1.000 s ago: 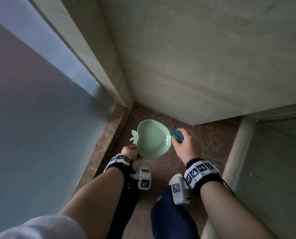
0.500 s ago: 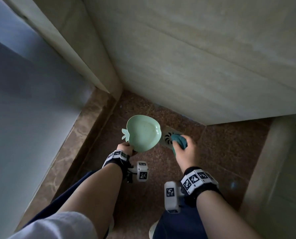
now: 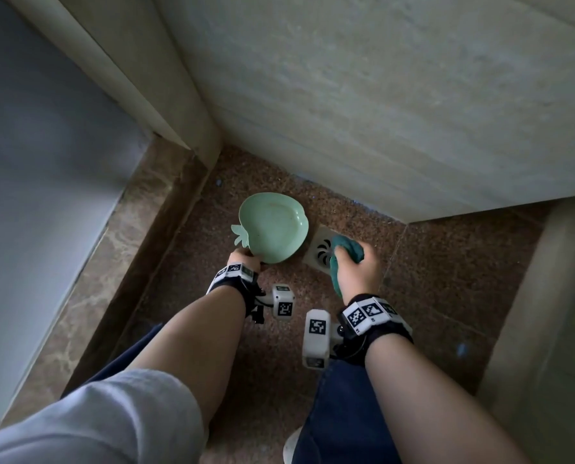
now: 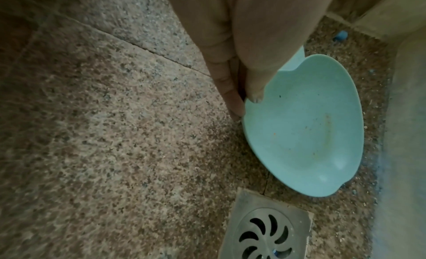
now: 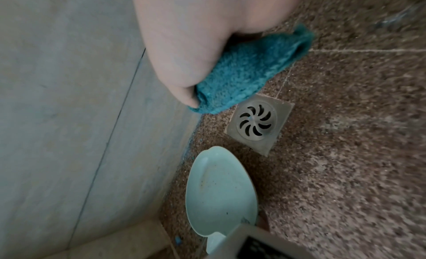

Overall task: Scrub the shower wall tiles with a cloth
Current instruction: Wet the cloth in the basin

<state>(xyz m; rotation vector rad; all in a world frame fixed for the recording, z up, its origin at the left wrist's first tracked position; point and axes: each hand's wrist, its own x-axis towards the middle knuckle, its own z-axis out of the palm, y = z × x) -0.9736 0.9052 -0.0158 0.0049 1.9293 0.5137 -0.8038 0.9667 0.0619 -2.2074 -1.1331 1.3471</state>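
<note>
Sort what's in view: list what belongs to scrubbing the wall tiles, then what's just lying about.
For the job:
cloth, held in the right hand
wall tiles

Not for the scrubbing itself:
green dish, pinched at its rim by the left hand
floor drain

Teal cloth (image 5: 242,71), mint-green dish (image 3: 272,227), brown speckled floor (image 3: 446,262)

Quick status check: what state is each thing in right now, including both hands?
Left hand: pinches the dish rim.
Green dish: empty, held low over the floor, a few specks inside.
Right hand: grips the cloth.
Teal cloth: bunched, above the drain, off the wall.
Floor drain: uncovered.
</note>
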